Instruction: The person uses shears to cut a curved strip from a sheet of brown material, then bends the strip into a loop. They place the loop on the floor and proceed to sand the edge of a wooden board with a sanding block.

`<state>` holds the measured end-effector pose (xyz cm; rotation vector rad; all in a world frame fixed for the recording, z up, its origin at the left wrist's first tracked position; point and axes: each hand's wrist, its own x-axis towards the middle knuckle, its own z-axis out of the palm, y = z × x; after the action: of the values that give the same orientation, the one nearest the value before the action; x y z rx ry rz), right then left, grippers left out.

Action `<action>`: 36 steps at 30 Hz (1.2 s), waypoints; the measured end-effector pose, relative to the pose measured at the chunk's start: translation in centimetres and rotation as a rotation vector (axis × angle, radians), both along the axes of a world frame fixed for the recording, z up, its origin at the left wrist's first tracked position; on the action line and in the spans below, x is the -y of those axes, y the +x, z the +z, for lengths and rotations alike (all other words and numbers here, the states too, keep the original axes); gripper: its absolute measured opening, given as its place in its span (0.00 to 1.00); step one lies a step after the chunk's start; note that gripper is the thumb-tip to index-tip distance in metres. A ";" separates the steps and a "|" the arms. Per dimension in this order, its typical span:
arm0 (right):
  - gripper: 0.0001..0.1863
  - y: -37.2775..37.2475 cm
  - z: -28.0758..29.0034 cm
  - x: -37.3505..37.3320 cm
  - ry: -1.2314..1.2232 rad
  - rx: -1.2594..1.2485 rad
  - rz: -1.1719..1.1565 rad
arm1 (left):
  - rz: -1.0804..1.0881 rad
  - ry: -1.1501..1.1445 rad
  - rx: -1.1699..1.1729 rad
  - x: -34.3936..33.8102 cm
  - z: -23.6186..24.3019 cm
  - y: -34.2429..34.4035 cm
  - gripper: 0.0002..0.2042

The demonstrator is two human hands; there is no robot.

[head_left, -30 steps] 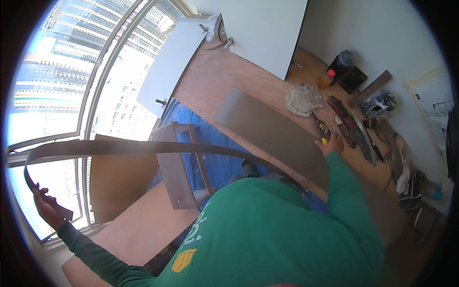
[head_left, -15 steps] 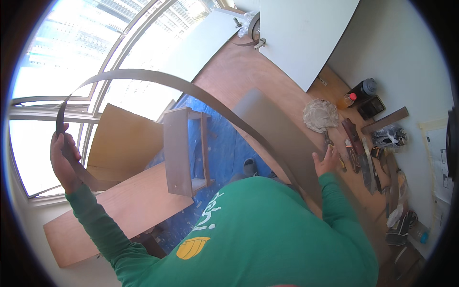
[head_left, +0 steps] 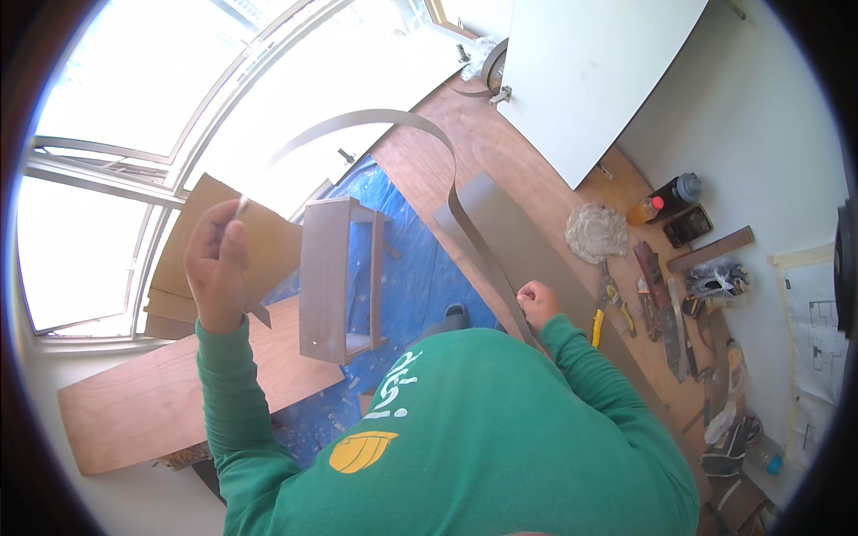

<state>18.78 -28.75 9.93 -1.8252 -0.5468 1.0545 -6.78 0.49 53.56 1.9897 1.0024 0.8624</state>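
Note:
A long grey-brown strip of edge banding (head_left: 475, 234) arcs up and across between my hands, bowing toward the window at its top. My left hand (head_left: 217, 263) is raised on the left, closed around the strip, and a short tail hangs below the wrist. Beside the strip's lower run, my right hand (head_left: 539, 305) has its fingers curled and pinches its edge. Beneath the strip lies a long grey-brown panel (head_left: 550, 259) on the wooden work surface. A narrow yellow tool (head_left: 597, 328) rests on that panel, right of my right hand.
Pliers (head_left: 617, 299), other hand tools, a clear bag (head_left: 596, 232), a phone (head_left: 687, 226) and bottles (head_left: 686, 188) lie to the right. A grey-brown frame (head_left: 326, 277) stands on blue sheeting. Cardboard (head_left: 192, 268) leans by the window. White doors (head_left: 590, 80) stand at the back.
My left hand has moved right and inward with the strip. My right hand has come left from near the tools, its spread fingers now curled at the strip.

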 end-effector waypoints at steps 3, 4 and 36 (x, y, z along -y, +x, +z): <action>0.09 1.6 1.9 0.7 -0.149 0.016 0.066 | -0.204 -0.057 -0.059 1.4 -1.6 -1.0 0.15; 0.09 2.1 3.1 0.8 -0.211 0.031 0.096 | -0.254 -0.093 -0.137 1.9 -2.1 -1.3 0.15; 0.06 3.5 21.2 -2.2 0.399 0.141 0.037 | -0.635 -0.286 -0.167 11.3 -12.0 1.3 0.10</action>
<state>22.23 -26.53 31.16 -1.5456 -0.8155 0.7767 -5.43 -10.76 41.58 1.9687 0.4823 0.1968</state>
